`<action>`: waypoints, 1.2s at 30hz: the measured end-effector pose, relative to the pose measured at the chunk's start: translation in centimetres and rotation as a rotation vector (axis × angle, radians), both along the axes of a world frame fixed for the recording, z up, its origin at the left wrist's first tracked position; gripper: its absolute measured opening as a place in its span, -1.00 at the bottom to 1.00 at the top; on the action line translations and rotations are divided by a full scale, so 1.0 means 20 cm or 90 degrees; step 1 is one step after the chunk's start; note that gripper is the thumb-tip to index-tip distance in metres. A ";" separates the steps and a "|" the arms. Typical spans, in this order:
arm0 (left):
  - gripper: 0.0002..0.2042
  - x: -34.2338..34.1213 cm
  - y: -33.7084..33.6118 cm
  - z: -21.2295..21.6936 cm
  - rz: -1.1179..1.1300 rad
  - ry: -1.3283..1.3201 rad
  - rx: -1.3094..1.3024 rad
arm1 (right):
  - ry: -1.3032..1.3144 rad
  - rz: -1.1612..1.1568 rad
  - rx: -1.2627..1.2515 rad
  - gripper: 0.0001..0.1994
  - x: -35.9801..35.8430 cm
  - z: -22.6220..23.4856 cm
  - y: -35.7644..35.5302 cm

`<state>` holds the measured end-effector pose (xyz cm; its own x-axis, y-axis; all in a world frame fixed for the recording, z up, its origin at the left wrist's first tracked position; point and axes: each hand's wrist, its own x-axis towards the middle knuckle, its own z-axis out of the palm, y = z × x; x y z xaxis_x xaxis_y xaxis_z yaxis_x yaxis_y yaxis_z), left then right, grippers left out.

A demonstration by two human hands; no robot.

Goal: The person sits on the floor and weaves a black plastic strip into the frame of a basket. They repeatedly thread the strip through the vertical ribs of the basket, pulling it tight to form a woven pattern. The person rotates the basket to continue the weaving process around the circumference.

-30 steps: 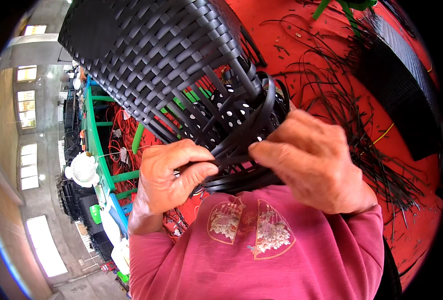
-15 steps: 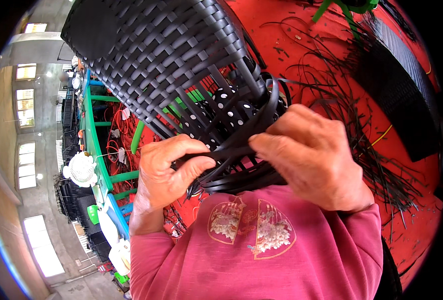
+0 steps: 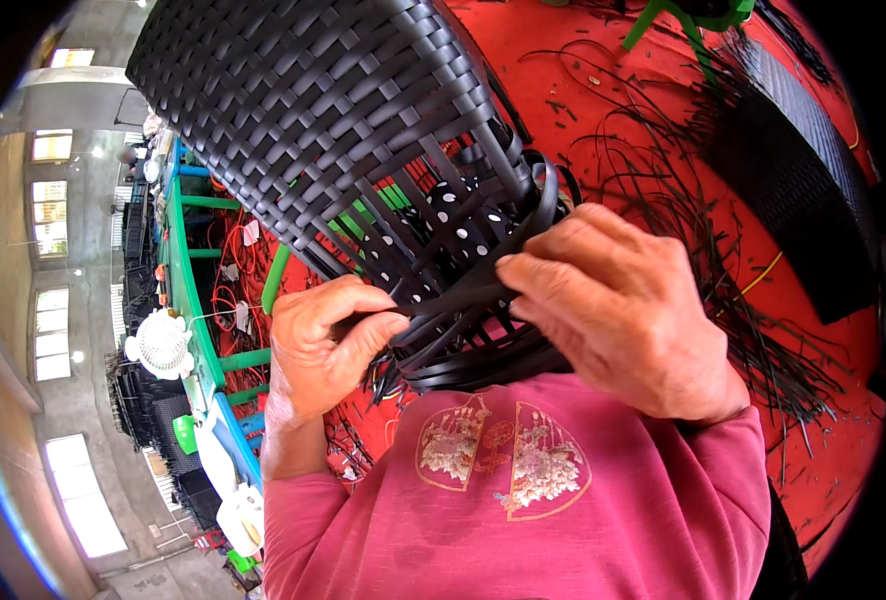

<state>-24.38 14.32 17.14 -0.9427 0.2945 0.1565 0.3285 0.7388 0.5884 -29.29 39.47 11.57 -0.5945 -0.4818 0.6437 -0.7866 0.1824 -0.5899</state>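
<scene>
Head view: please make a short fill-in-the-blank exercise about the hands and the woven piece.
1. The woven panel is made of flat strips coloured ____.
2. Both hands, left hand and right hand, hold loose ____ at the panel's lower edge.
3. The floor under the scraps is ____.
4. The person's sleeves are ____.

Missing words: black; strips; red; pink
</scene>
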 end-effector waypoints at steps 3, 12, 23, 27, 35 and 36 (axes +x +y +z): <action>-0.86 -0.01 0.05 0.00 -0.022 0.015 0.020 | -0.007 0.026 0.013 -0.66 0.02 -0.01 -0.06; -0.86 -0.02 0.08 0.01 -0.041 0.010 0.037 | 0.006 -0.002 -0.007 -0.76 0.00 0.00 -0.01; -0.88 -0.03 0.07 0.00 -0.028 0.023 0.005 | 0.025 0.033 0.019 -0.71 -0.01 -0.01 -0.07; -0.87 -0.01 0.04 0.00 -0.030 -0.001 0.014 | 0.025 0.000 0.007 -0.79 -0.02 0.01 -0.04; -0.87 0.01 -0.03 -0.04 0.036 0.034 0.010 | 0.046 -0.032 0.035 -0.79 -0.05 0.00 -0.01; -0.88 0.01 -0.01 -0.04 0.027 0.028 0.014 | 0.042 -0.001 0.032 -0.74 -0.04 0.00 -0.03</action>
<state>-24.12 14.10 16.44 -0.9461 0.2509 0.2046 0.3238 0.7396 0.5900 -30.14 38.88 11.55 -0.5519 -0.5143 0.6564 -0.8234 0.2116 -0.5265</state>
